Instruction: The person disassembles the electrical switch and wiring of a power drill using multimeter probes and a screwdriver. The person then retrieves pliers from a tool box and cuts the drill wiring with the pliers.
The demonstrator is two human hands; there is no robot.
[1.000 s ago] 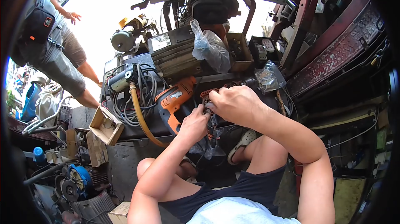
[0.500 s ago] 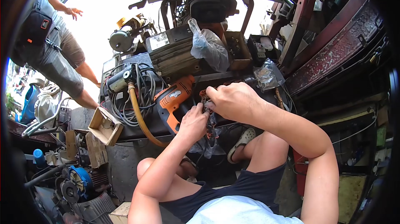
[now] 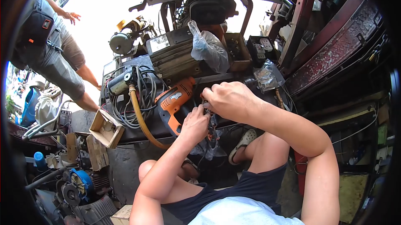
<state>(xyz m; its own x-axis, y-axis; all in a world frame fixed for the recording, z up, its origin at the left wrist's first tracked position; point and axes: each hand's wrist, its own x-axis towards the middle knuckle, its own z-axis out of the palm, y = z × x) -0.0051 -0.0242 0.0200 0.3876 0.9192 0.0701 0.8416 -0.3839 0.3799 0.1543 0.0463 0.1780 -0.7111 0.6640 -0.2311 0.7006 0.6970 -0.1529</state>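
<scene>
My left hand (image 3: 195,124) has its fingers bent around a small orange and dark part (image 3: 212,134), which lies mostly beneath both hands. Close beside it, my right hand (image 3: 229,99) is closed, with thumb and fingertips pressed together over the same part. What sits between those fingertips is too small and hidden to name. Just left of my hands, an orange drill housing (image 3: 174,98) lies on the dark bench. A clear plastic bag (image 3: 214,150) hangs under the part.
Coiled grey cables (image 3: 144,95) and a yellow-brown hose (image 3: 140,118) lie left, near an open wooden box (image 3: 106,129). Behind are a ribbed metal block (image 3: 173,55) and plastic bags. Another person (image 3: 58,49) stands at upper left. Red metal framework (image 3: 334,49) rises at right.
My right hand has shifted slightly left and its fingers have moved over the part. My left hand stays nearly in place. The view has shifted slightly.
</scene>
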